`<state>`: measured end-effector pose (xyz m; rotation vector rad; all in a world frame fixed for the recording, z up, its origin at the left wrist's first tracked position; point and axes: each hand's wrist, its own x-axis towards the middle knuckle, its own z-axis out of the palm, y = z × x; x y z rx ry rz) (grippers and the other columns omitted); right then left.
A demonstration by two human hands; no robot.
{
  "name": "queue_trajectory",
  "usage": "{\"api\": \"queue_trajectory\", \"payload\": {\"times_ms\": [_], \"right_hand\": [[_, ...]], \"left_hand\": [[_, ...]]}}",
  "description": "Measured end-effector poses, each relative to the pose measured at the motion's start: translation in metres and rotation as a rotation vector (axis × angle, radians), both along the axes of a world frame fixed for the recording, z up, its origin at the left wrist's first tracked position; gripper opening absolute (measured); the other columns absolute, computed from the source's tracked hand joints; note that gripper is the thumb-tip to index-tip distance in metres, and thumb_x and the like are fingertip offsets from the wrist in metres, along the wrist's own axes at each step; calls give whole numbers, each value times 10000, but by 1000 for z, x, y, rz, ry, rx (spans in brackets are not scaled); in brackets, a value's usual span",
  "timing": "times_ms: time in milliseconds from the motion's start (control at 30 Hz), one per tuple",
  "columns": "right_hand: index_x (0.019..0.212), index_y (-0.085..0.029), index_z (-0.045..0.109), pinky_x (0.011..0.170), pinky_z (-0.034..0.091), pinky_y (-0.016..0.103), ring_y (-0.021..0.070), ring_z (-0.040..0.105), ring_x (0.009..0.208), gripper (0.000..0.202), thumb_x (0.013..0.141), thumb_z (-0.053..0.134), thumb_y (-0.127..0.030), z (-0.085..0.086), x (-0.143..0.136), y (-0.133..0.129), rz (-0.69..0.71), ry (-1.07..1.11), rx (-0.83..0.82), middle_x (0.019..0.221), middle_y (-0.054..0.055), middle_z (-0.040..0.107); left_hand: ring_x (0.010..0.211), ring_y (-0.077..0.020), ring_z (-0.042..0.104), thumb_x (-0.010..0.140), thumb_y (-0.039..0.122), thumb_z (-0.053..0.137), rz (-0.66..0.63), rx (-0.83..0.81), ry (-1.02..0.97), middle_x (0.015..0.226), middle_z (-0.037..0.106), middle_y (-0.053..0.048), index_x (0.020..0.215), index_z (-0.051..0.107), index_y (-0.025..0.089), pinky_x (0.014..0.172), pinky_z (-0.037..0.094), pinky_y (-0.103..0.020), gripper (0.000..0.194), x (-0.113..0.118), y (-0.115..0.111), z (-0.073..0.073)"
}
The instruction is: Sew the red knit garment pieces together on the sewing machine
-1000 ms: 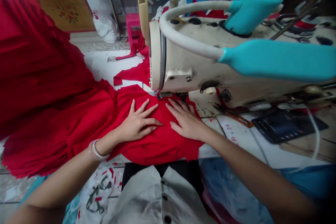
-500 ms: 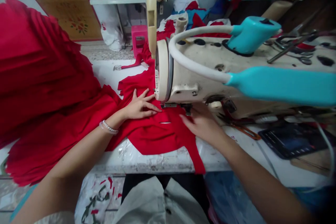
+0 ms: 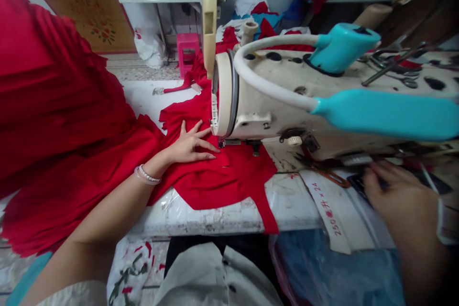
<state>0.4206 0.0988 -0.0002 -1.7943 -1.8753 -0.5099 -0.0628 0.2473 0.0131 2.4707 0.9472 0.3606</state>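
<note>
Red fabric [image 3: 215,186] lies flat on the white table under the needle end of a cream sewing machine [image 3: 272,100]. My left hand [image 3: 191,147] rests on this cloth just left of the presser foot, its fingers spread. At the right, my right hand [image 3: 398,191] is over a dark phone-like device [image 3: 358,185], beside orange-handled scissors [image 3: 337,178]. Its fingers are curled and blurred, and what they hold, if anything, is hidden.
A tall heap of red cloth [image 3: 60,119] fills the left side. A turquoise lamp [image 3: 387,112] with a white bent neck sits on the machine. Printed cardboard [image 3: 333,215] lies at the table's front edge. Behind stands a pink stool [image 3: 187,52].
My right hand has left the red fabric by the presser foot and moved right to the dark device. The device has shifted, and printed cardboard now shows. My left hand stays in place.
</note>
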Motion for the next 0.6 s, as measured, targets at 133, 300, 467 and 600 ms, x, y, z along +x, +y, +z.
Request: {"api": "queue_trajectory", "payload": {"times_ms": [133,300,467,600], "right_hand": [[1534,-396,413,919,525,673,441,630,1165,578,972,472,-273,18,-21,-8,-8,-12,40,1087,98,714],[1454,-354,532,894,559,589,368,678,1055,530,943,564,-217,28,-139,-21,242,144,83,1100,103,719],[1442,-128,531,997,524,558,372,579,1261,576,1006,446,-495,2,-224,36,450,148,-426,1395,205,591],[1273,-183,679,1043,488,561,369,591,1246,460,983,486,-483,-2,-215,106,397,159,-483,1255,157,687]], "left_hand": [[1412,-428,393,905,384,703,3,-53,40,1426,593,-101,1161,761,358,1044,-166,-820,264,0,-1,-3],[1384,-415,407,903,405,701,50,-22,19,1382,606,-93,1142,766,357,1053,-140,-823,252,-3,5,-4],[1228,-339,484,892,425,705,131,142,-22,1215,612,-125,1118,788,294,1112,289,-619,274,3,-10,-8],[986,-264,608,1028,375,431,308,10,-12,1038,660,-132,1341,646,174,871,496,-411,430,23,-50,-13]]}}
